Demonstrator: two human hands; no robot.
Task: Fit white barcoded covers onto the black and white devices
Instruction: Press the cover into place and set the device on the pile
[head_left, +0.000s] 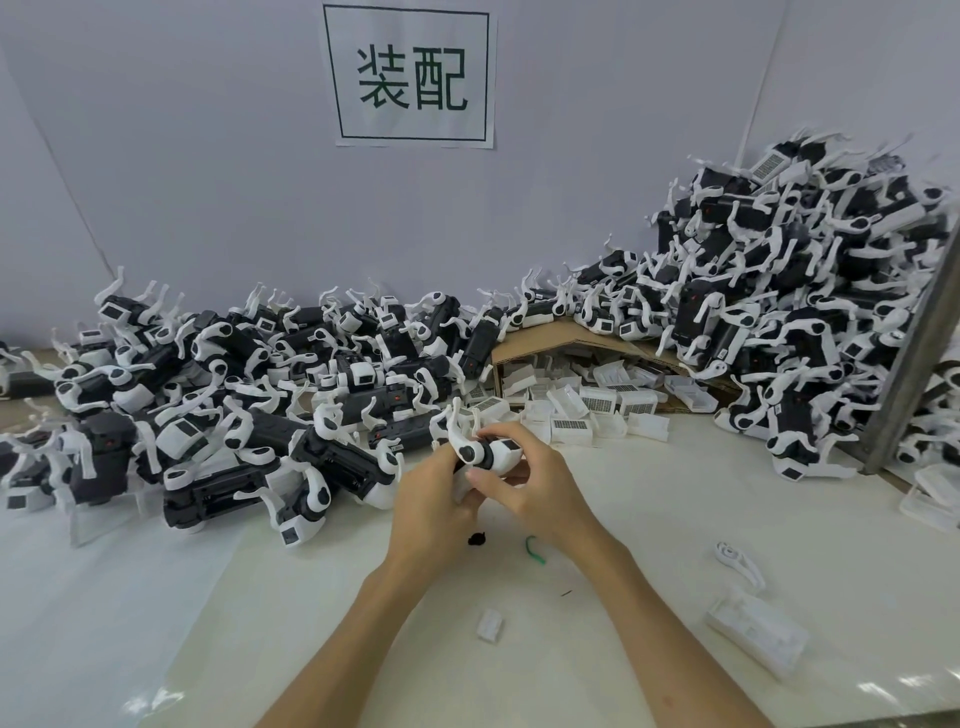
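Currently left hand grips one black and white device from below; right hand curls over its white end, mid-counter. Cover seated? Cannot tell. Beyond, barcoded covers spill from a cardboard box. Device heaps along the far edge: much probably left.
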